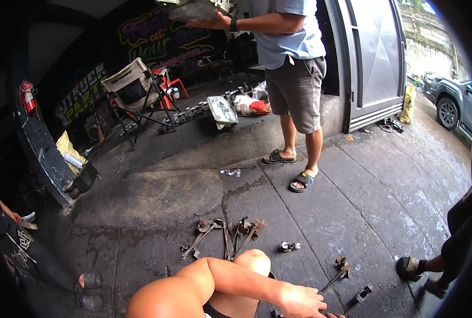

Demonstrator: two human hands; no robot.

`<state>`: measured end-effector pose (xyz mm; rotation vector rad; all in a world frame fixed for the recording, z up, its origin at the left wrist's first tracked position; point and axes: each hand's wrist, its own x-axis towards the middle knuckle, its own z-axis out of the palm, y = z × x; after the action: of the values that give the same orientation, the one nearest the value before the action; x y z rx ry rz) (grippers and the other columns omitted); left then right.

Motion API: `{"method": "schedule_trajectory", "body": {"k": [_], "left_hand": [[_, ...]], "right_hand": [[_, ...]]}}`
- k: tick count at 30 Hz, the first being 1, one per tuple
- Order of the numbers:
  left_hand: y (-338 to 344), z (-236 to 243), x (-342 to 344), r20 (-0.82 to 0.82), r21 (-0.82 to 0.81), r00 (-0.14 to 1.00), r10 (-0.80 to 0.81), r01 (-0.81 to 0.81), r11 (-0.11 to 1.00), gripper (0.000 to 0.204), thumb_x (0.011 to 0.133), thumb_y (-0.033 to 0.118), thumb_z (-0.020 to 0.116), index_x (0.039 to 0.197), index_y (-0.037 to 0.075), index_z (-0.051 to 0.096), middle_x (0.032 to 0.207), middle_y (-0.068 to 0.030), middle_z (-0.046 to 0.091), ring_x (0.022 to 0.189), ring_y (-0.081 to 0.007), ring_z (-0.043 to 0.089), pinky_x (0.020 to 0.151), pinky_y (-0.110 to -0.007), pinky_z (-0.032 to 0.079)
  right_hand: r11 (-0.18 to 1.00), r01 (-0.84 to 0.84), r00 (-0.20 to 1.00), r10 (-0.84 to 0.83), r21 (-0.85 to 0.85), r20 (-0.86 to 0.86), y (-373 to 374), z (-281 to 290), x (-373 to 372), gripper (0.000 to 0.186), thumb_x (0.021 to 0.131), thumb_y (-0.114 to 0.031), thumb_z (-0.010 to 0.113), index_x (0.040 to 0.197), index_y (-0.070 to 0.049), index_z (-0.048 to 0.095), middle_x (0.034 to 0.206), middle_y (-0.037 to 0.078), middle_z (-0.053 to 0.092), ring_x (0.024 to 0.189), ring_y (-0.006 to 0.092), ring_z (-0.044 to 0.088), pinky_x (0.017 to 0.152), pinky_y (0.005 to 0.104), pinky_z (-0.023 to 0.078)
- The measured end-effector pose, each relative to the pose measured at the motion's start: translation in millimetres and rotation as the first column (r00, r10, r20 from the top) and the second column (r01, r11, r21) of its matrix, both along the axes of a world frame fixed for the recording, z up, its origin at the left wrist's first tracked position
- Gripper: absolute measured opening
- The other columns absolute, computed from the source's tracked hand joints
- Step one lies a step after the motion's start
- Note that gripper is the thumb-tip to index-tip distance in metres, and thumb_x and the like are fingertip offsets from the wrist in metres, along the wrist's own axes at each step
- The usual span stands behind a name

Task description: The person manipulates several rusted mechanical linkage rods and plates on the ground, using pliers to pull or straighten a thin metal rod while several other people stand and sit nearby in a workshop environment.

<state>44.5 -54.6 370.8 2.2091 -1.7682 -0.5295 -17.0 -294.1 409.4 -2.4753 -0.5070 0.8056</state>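
My left hand is low at the bottom, its arm crossing in front of my bent knee. Its fingers curl together near the end of a thin metal rod; what they grip is hidden. Beyond them lies a rusty metal part with a long rod. Only fingertips of what seems my right hand show at the lower edge, next to a thin dark rod. Close by on the ground are a small black and silver metal part and another small silver part. Several rusty rods and brackets are piled past my knee.
A person stands ahead, holding a car headlight. Other people are at the left and right edges. Another headlight lies on the raised floor by a folding chair. A post carries a fire extinguisher.
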Motion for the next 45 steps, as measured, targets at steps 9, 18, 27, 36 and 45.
{"method": "schedule_trajectory", "body": {"k": [9, 18, 27, 36, 45], "left_hand": [[-1, 38, -3, -0.029, 0.074, 0.999, 0.02, -0.018, 0.997, 0.054, 0.092, 0.041, 0.055, 0.139, 0.015, 0.052, 0.119, -0.017, 0.06, 0.113, -0.0359, 0.059, 0.091, -0.051, 0.049], [5, 13, -2, 0.007, 0.018, 1.0, -0.007, 0.007, 1.0, 0.055, 0.095, 0.038, 0.048, 0.146, 0.019, 0.048, 0.128, -0.0183, 0.057, 0.121, -0.0361, 0.054, 0.098, -0.051, 0.045], [1, -5, -1, -0.022, -0.028, 0.999, 0.023, -0.023, 0.999, 0.031, 0.085, 0.021, 0.061, 0.11, 0.003, 0.058, 0.115, -0.017, 0.055, 0.109, -0.0328, 0.056, 0.089, -0.046, 0.046], [16, -20, -4, 0.102, -0.08, 0.995, -0.007, 0.015, 0.997, 0.059, 0.097, 0.037, 0.044, 0.154, 0.023, 0.037, 0.147, -0.0211, 0.046, 0.135, -0.0387, 0.045, 0.11, -0.056, 0.037], [11, -5, -2, 0.073, -0.022, 0.997, -0.014, 0.016, 1.0, 0.064, 0.093, 0.039, 0.05, 0.153, 0.022, 0.037, 0.144, -0.02, 0.049, 0.131, -0.0373, 0.048, 0.106, -0.053, 0.041]], "right_hand": [[1.0, -0.003, 1.0, 0.003, -0.001, -0.001, -1, -5, 2, 0.061, 0.088, -0.027, 0.07, 0.141, -0.004, 0.05, 0.133, 0.025, 0.056, 0.118, 0.0442, 0.056, 0.098, 0.0486, 0.047], [1.0, -0.007, 1.0, 0.007, 0.007, 0.014, -4, -15, 1, 0.061, 0.087, -0.024, 0.07, 0.141, -0.008, 0.05, 0.132, 0.024, 0.057, 0.116, 0.0436, 0.057, 0.096, 0.0487, 0.048], [0.996, -0.003, 0.994, -0.007, 0.092, 0.109, -12, -46, -5, 0.064, 0.082, -0.02, 0.074, 0.141, -0.011, 0.051, 0.124, 0.025, 0.06, 0.109, 0.045, 0.06, 0.092, 0.0502, 0.049], [0.989, -0.016, 0.987, -0.008, 0.147, 0.163, -17, -60, -7, 0.064, 0.08, -0.017, 0.074, 0.14, -0.013, 0.052, 0.12, 0.025, 0.06, 0.103, 0.0443, 0.061, 0.088, 0.0506, 0.051], [0.99, -0.036, 0.979, 0.008, 0.134, 0.202, -16, -63, -6, 0.064, 0.079, -0.016, 0.074, 0.139, -0.011, 0.052, 0.12, 0.026, 0.06, 0.101, 0.045, 0.062, 0.085, 0.0504, 0.052]]}}
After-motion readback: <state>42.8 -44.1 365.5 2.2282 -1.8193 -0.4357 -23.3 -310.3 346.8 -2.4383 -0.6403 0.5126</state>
